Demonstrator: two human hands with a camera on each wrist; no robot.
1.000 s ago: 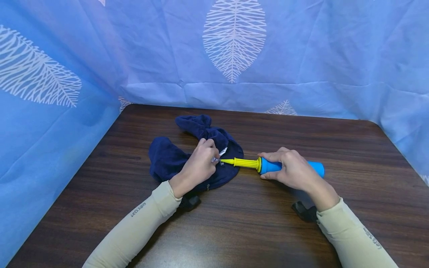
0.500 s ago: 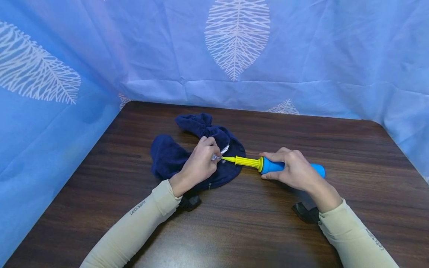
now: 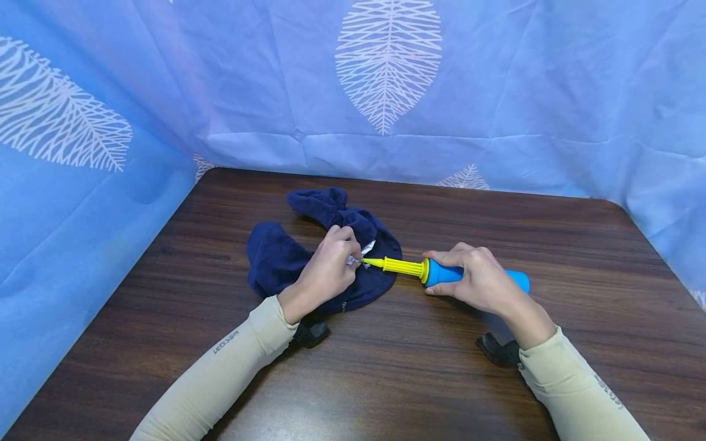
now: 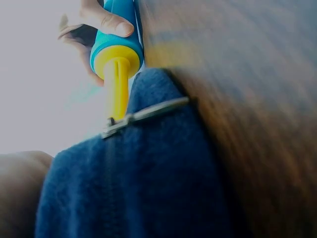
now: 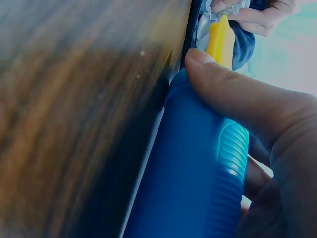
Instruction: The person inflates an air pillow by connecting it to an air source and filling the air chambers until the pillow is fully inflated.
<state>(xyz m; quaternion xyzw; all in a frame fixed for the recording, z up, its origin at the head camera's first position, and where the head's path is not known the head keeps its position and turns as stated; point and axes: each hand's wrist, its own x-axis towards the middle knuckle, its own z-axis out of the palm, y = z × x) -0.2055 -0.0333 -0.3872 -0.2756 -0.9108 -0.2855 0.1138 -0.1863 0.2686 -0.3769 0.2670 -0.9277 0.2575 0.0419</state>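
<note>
Background: a light blue curtain (image 3: 248, 79) with white leaf patterns hangs behind a dark wooden bench (image 3: 386, 373).
Pump, place: the blue pump (image 3: 444, 274) is right of the centre in the head view, low over the bench.
Pump, handling: it seems to be light and stiff plastic; the smooth barrel could slip a little, but the ribbed strip (image 5: 233, 163) should help the hold.
Where to hold: around the blue barrel, I think; the thin yellow nozzle (image 3: 404, 267) looks easier to bend.
Pump, direction: the long axis runs almost across the frame; the tip points left and slightly up, the blue end points right.
Navy cloth: the navy cloth (image 3: 380, 285), left of the centre, looks soft and limp; its U shape opens to the left.
Left hand: the left hand (image 3: 330, 263) pinches clear plastic (image 5: 232, 9) at the nozzle tip; whether the tip is inside, I cannot tell.
Right hand: the right hand (image 3: 481, 277) grips the barrel, with the thumb near the yellow end.
</note>
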